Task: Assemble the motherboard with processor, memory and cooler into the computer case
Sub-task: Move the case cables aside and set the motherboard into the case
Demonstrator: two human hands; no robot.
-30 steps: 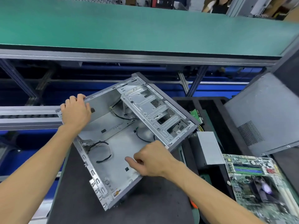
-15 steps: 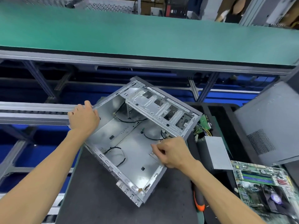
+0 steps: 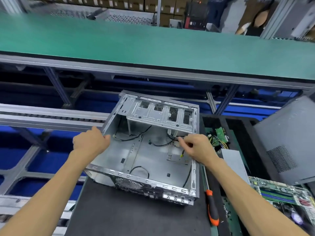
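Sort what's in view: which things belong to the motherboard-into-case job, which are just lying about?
Job: computer case, held by left hand; right hand at its cables; motherboard; screwdriver.

Lying about: grey side panel, green conveyor belt.

Single head-worn wide-angle view, looking forward and down, close above the open silver metal computer case [image 3: 146,150] at frame centre.

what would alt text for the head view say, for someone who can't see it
A person's left hand grips the left wall of an open, empty computer case on a dark mat, while the right hand reaches in among its cables. A motherboard and a screwdriver lie to the right.
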